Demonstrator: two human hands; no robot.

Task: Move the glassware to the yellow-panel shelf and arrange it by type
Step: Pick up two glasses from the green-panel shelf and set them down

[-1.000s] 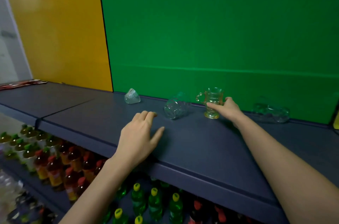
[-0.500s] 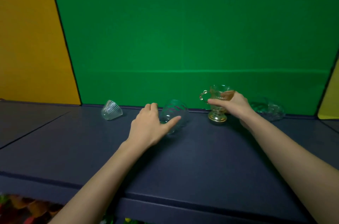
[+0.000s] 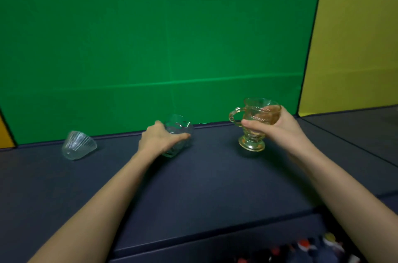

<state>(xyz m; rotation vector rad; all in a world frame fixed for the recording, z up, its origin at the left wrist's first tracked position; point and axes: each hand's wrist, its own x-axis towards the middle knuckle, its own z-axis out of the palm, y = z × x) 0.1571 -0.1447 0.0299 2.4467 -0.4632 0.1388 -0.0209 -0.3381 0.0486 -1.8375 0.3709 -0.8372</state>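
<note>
My right hand (image 3: 280,127) grips an amber footed glass mug (image 3: 254,124) with a handle, lifted slightly and tilted above the dark shelf (image 3: 215,187). My left hand (image 3: 159,140) grasps a clear glass cup (image 3: 178,133) lying on its side near the green back panel (image 3: 150,47). A ribbed clear glass (image 3: 78,145) lies tipped over further left, untouched.
A yellow panel (image 3: 355,47) stands at the right behind another shelf section (image 3: 361,131). A sliver of yellow panel (image 3: 5,133) shows at the far left. Bottle caps (image 3: 305,247) peek out below the shelf's front edge.
My view swung right. My right hand lifted the amber mug off the shelf. My left hand reached forward and closed around the clear cup on its side.
</note>
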